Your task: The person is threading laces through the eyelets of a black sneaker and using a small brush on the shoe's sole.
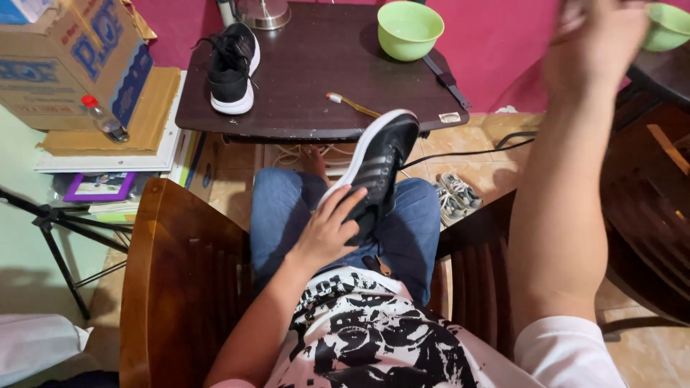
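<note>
While my left hand [327,230] grips a black striped sneaker with a white sole [374,169], fingers wrapped over its heel, the shoe rests on my blue-jeaned lap, toe pointing at the dark wooden table [316,72]. My right hand [593,43] is raised and blurred near a green bowl [668,25]; I cannot tell its fingers.

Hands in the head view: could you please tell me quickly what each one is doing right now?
Left hand: closed around the heel of the black sneaker on the lap.
Right hand: raised beside the green bowl; blurred, grip cannot be told.
</note>
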